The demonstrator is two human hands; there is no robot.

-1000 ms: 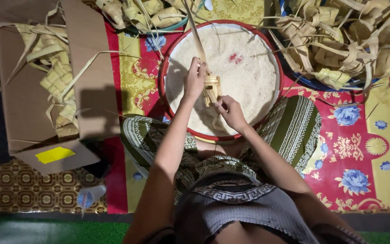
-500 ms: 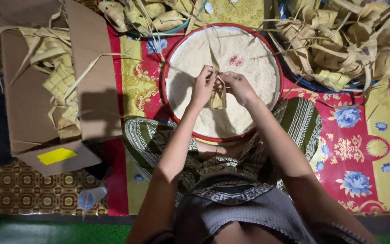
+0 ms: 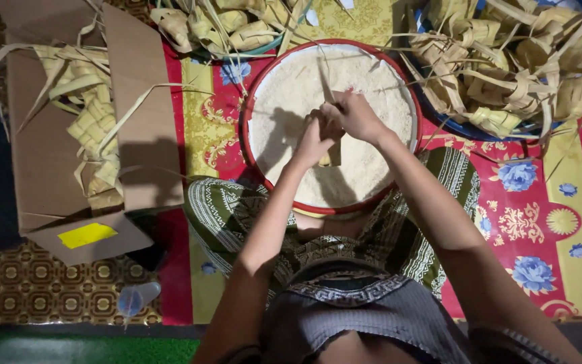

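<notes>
Both hands meet over a round red-rimmed basin [image 3: 251,101] full of white rice [image 3: 284,94]. My left hand [image 3: 312,140] and my right hand [image 3: 355,116] together grip a small woven palm-leaf pouch [image 3: 333,156], most of it hidden by the fingers. A loose leaf strip [image 3: 324,74] rises from the pouch toward the basin's far rim. The pouch hangs just above the rice surface.
An open cardboard box [image 3: 42,168] at left holds several woven pouches [image 3: 99,135]. More pouches fill a bowl [image 3: 223,27] at the top and a blue basin [image 3: 506,61] at top right. A patterned floral mat [image 3: 547,222] covers the floor; a small plastic bottle [image 3: 136,298] lies lower left.
My hands have come together on the pouch, and they have shifted slightly to the right and toward the far side of the basin.
</notes>
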